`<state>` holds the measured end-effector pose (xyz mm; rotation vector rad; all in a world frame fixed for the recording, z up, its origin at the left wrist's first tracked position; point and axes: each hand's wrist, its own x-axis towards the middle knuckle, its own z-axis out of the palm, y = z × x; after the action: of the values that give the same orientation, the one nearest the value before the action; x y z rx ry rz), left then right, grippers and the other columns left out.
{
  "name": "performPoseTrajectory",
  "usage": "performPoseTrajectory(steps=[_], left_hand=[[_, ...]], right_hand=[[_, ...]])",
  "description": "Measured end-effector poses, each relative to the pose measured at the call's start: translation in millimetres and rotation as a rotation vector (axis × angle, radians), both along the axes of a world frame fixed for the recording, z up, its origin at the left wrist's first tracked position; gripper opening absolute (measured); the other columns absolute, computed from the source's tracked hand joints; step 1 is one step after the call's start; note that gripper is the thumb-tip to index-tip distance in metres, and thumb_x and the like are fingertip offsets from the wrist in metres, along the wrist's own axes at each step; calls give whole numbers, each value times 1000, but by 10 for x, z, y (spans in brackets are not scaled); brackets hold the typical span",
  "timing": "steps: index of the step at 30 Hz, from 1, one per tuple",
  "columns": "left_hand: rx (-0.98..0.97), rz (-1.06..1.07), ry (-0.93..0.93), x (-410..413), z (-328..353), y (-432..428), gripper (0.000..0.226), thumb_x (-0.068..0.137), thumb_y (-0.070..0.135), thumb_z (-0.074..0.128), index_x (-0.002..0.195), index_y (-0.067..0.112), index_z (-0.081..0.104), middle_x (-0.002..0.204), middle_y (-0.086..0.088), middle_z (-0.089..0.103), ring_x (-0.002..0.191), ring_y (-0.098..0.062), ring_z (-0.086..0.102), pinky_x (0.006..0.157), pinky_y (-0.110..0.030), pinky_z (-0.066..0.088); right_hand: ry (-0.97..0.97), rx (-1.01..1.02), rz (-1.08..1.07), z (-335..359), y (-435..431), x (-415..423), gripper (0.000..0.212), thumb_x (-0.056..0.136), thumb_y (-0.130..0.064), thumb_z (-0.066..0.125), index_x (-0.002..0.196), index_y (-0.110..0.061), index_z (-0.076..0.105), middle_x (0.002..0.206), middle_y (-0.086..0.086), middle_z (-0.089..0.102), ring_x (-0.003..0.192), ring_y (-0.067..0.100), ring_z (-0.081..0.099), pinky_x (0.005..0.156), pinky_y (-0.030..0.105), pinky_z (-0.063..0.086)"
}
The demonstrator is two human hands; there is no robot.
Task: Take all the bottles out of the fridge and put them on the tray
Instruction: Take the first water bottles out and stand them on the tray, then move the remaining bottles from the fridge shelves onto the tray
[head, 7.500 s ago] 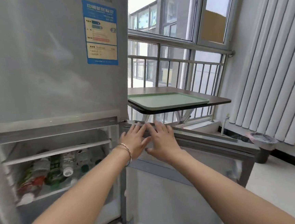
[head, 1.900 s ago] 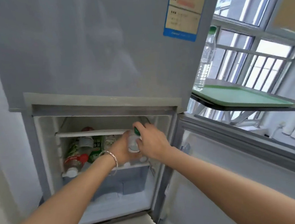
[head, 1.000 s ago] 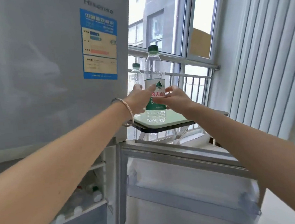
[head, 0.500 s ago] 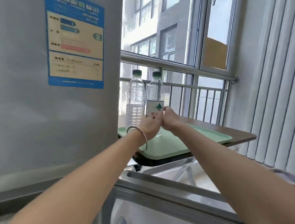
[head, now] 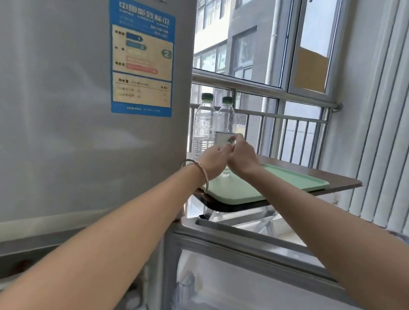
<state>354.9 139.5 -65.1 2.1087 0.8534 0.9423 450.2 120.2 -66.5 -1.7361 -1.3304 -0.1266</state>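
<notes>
The fridge (head: 47, 119) is silver-grey. Its energy label (head: 141, 54) is blue-bordered, with a cream panel, blue and red bars and a green arrow. The left water bottle (head: 202, 127) and right water bottle (head: 225, 120) are clear with dark green caps; the right one's wrapper is white with a green mark. The tray (head: 287, 184) is pale mint green and the bench (head: 336, 180) is brown with a dark edge. The bracelet (head: 201, 172) is silvery, and the blinds (head: 392, 113) are white vertical slats.

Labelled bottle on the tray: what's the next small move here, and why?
Probably release it. The labelled bottle stands upright, its base seemingly down on the green tray, close beside the other bottle, while the left hand and right hand curl round its lower half. Opening both hands straight outward should free it without knocking its neighbour.
</notes>
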Motion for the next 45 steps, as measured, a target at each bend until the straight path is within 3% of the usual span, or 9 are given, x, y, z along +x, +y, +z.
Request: performPoseTrajectory(steps=[5, 10, 14, 17, 19, 25, 30, 38, 45], left_hand=[[15, 31, 60, -604, -13, -338, 52, 101, 37, 27, 122, -1, 56, 124, -18, 60, 119, -30, 55, 103, -36, 41], [-123, 71, 200, -1254, -250, -610, 47, 101, 31, 30, 112, -4, 60, 106, -17, 62, 99, -30, 60, 88, -33, 48], [-321, 81, 452, -1901, -641, -619, 47, 98, 37, 34, 118, 2, 57, 117, -18, 62, 111, -32, 60, 89, -43, 53], [-173, 180, 705, -2354, -963, -506, 48, 98, 38, 34, 117, 3, 60, 121, -16, 60, 107, -30, 58, 82, -37, 52], [-120, 239, 794, -2576, -1263, -391, 49, 100, 35, 32, 122, 0, 59, 128, -19, 59, 114, -32, 57, 92, -35, 46], [-58, 399, 890, -3095, -2261, -53, 53, 98, 24, 40, 148, 12, 28, 158, -13, 20, 145, -31, 23, 118, -40, 22], [-122, 539, 854, -3338, -3028, 211, 78, 95, 25, 44, 151, 35, -9, 162, -3, -12, 149, -32, -7, 119, -53, 10], [-119, 561, 821, -3382, -3522, 402, 78, 95, 25, 46, 153, 28, -6, 162, -2, -14, 149, -26, -12, 121, -48, 5], [-113, 482, 728, -3194, -3179, 312, 92, 90, 27, 58, 152, 21, -9, 162, -6, -10, 150, -31, 0, 122, -45, 13]], right_hand=[[-192, 15, 44, -54, -553, -691, 25, 93, -8, 50, 117, -5, 52, 89, 6, 58, 84, 27, 60, 70, 34, 46], [-139, -180, 119, -374, -795, -1316, 26, 83, -13, 58, 106, -2, 59, 91, 15, 66, 84, 31, 63, 68, 36, 49], [-106, -426, 262, -881, -731, -1803, 26, 82, -22, 60, 98, -2, 66, 90, 16, 69, 85, 34, 68, 71, 41, 57], [-260, -594, 398, -1344, -529, -2152, 18, 88, -13, 53, 96, -4, 66, 103, 22, 70, 96, 37, 67, 72, 31, 49], [-355, -671, 498, -1643, -377, -2384, 21, 91, -12, 53, 106, -3, 65, 112, 22, 68, 104, 36, 64, 71, 31, 42], [-393, -833, 561, -2594, 196, -2926, 66, 84, -14, 57, 146, -15, 36, 133, 17, 58, 119, 35, 57, 96, 37, 49], [-531, -929, 526, -3142, 677, -3145, 84, 91, -21, 57, 155, -30, 4, 152, 22, 28, 135, 41, 38, 105, 47, 40], [-503, -725, 420, -3629, 877, -3178, 59, 93, -7, 48, 146, -24, 26, 136, 24, 40, 123, 39, 43, 93, 45, 45], [-594, -488, 296, -3355, 571, -2935, 43, 97, -2, 41, 135, -22, 36, 125, 22, 48, 113, 35, 48, 82, 41, 45]])
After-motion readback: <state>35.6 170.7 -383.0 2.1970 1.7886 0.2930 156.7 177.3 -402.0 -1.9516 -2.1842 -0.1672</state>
